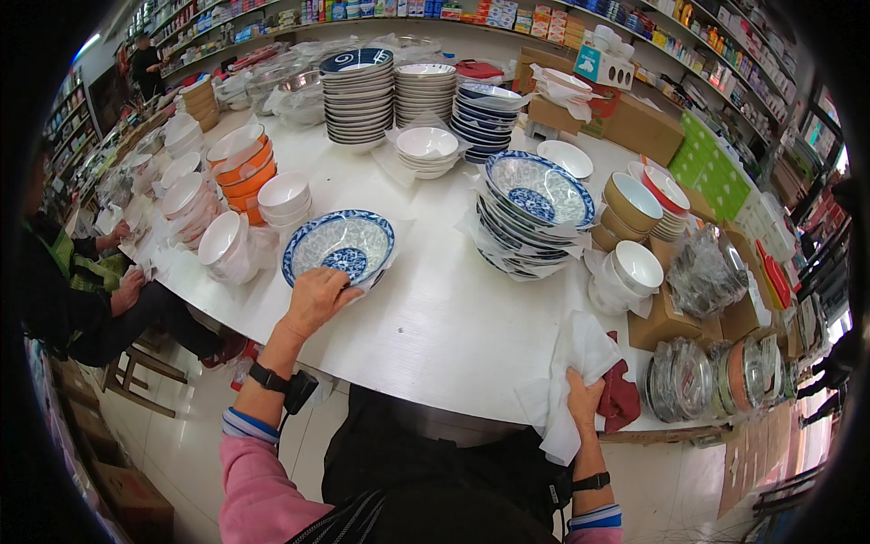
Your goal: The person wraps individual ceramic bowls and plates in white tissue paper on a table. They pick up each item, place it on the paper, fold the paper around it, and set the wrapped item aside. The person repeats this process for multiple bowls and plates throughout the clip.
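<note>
In front of me on the white table, my left hand (318,299) grips the near rim of a blue-and-white patterned bowl (340,241). Thin white paper shows under that bowl's right edge. Over at the table's front right, my right hand (583,398) holds crumpled white paper sheets (578,353). A dark red cloth (618,398) lies just beside that hand. Between and beyond my hands, toward the right, stands a stack of matching blue-and-white bowls (537,197) with paper sheets between them.
White bowls (285,194) and orange bowls (245,170) stand left. Tall plate stacks (357,102) rise at the back. Tan bowls (632,204), white cups (635,268), cardboard boxes (642,129) and plastic-wrapped dishes (680,381) crowd the right. A seated person (81,292) is at the left edge.
</note>
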A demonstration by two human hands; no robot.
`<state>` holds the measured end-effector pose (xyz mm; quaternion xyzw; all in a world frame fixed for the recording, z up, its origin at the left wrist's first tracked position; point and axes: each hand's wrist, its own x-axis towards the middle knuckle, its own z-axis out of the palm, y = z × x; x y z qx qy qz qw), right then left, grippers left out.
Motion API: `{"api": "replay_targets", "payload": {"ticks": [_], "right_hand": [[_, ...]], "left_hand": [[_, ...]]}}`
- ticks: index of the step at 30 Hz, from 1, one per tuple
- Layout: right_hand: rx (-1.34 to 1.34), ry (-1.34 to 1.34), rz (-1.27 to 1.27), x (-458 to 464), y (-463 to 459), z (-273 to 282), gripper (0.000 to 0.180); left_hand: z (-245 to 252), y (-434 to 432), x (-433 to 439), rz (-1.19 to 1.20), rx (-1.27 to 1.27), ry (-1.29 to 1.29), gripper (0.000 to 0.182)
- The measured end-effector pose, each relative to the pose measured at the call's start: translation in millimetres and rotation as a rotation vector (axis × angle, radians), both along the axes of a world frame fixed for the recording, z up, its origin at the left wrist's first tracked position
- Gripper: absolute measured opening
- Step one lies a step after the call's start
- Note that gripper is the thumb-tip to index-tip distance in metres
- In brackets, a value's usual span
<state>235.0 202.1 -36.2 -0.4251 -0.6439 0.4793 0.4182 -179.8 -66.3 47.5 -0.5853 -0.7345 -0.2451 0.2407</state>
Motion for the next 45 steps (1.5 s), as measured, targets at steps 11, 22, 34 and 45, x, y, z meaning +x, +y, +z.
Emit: {"api": "replay_targets", "payload": {"ticks": [11,22,34,45], "right_hand": [[0.019,-0.005,0.033,0,0,2,0.029],[0.031,0.021,0.011,-3,-3,7,0.030],[0.034,-0.010,0.040,1,1,1,0.029],[0.029,0.007,0.049,2,6,-8,0.031]], "left_hand": [[3,4,20,0.017,0.030,-0.086,0.011],[0,23,16,0.158,-0.083,-0.013,0.027],[26,7,14,0.100,-0.187,-0.142,0.033],[16,8,14,0.123,-0.186,-0.066,0.021]]}}
